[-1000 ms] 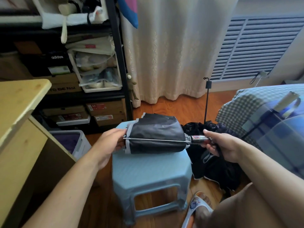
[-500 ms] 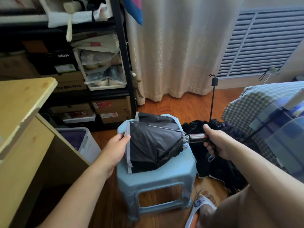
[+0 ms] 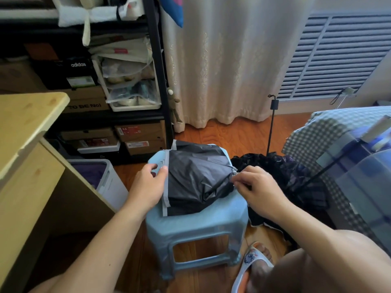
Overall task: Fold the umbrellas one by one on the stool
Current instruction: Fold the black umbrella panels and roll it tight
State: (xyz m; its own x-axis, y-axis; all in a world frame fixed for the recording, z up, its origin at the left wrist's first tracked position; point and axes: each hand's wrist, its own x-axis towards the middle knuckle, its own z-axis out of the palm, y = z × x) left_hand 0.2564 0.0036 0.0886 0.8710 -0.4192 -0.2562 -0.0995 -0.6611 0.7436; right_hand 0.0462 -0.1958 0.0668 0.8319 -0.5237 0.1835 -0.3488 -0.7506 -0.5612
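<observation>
A collapsed black umbrella [image 3: 196, 178] with a grey hem lies across the top of the light blue plastic stool [image 3: 196, 225]. My left hand [image 3: 148, 182] touches the grey hem at the umbrella's left end with loosely curved fingers. My right hand [image 3: 258, 187] grips the umbrella's handle end at the right, and the handle is hidden under its fingers. A second dark umbrella [image 3: 281, 176] lies crumpled on the floor right of the stool, its thin shaft [image 3: 271, 125] standing upright.
A wooden desk [image 3: 27, 149] stands at the left, with a white bin [image 3: 105, 180] beside it. Black shelves [image 3: 156, 77] full of shoe boxes are behind. A checked blue bed cover [image 3: 349, 149] is at the right. My slippered foot [image 3: 254, 263] rests by the stool's leg.
My right hand has slid left along the handle to the canopy, covering the silver shaft. The canopy has spread flatter on the stool. My left hand stays at the hem.
</observation>
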